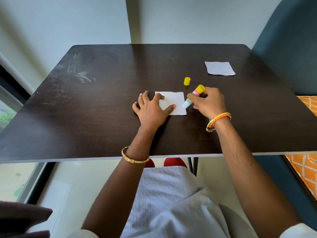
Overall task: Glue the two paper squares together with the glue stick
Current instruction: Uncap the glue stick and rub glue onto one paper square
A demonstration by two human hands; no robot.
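A white paper square (173,101) lies flat in the middle of the dark table (96,100). My left hand (151,109) rests on its left part, fingers spread, pressing it down. My right hand (208,103) grips an uncapped glue stick (193,97), tilted, with its white tip touching the square's right edge. The stick's yellow cap (187,81) stands on the table just behind. A second white paper square (219,68) lies apart at the far right of the table.
The table's near edge runs just past my forearms. A blue chair (291,48) and an orange patterned cushion (307,165) stand at the right. A wall rises behind the table and a window is at the left.
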